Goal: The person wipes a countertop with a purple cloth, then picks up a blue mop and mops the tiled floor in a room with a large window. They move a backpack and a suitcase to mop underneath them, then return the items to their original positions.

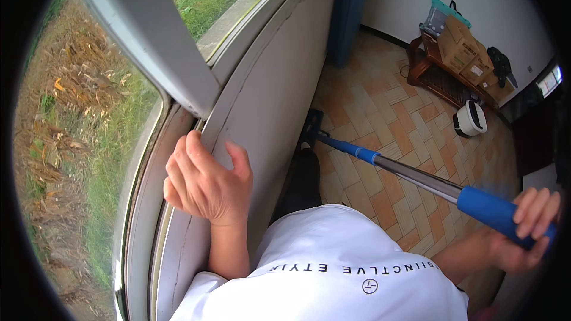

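My left hand (209, 176) rests with bent fingers on the edge of the window sill (241, 98), by the foot of the window frame's upright (178, 44); I see nothing held in it. At the right, my right hand (528, 227) is wrapped around the blue grip of a telescopic pole (417, 177) with a metal shaft. The pole slants across to a dark blue head (313, 120) low on the floor, beside the wall and near my foot. The head's underside is hidden. Outside the glass are dry stalks and green grass.
Herringbone floor tiles (388, 120) spread to the right of the wall. Against the far wall stands a wooden cabinet (421, 64) with cardboard boxes (458, 47) and bags on it. A white and black bucket (472, 118) stands before it. A blue curtain or door edge (348, 13) hangs near the corner.
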Tool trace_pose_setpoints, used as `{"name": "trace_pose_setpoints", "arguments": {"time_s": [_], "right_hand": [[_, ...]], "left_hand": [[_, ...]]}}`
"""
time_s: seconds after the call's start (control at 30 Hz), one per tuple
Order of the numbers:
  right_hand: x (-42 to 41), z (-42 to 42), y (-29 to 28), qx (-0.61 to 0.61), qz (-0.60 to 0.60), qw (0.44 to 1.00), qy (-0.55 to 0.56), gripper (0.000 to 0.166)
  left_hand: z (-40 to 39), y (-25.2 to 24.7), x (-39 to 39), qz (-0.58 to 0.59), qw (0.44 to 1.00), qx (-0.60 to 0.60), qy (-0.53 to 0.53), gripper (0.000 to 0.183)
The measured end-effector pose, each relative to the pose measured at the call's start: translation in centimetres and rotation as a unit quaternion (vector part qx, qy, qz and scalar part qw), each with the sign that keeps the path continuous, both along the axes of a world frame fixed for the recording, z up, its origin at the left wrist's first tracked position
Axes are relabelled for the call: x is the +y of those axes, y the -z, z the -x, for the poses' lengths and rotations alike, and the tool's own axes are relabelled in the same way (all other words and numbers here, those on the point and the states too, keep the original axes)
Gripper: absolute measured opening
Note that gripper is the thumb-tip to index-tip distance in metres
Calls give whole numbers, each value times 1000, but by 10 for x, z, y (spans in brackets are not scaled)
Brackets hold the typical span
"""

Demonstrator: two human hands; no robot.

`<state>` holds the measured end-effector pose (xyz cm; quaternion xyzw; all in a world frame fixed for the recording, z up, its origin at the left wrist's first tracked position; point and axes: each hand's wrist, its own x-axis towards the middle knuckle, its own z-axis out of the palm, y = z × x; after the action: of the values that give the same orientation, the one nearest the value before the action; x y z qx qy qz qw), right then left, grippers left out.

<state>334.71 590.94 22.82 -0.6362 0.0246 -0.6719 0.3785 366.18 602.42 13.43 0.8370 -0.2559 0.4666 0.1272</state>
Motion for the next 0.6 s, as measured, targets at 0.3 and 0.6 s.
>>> {"name": "trace_pose_setpoints", "arguments": {"time_s": [0.3,0.6], "right_hand": [[41,-47,103,116,-149,980,-66,14],[114,-21,62,121,-219,968,-23,22]], "left_hand": [[1,2,-5,30,997,57,41,42],[6,3,0,-5,995,78,60,49]]}}
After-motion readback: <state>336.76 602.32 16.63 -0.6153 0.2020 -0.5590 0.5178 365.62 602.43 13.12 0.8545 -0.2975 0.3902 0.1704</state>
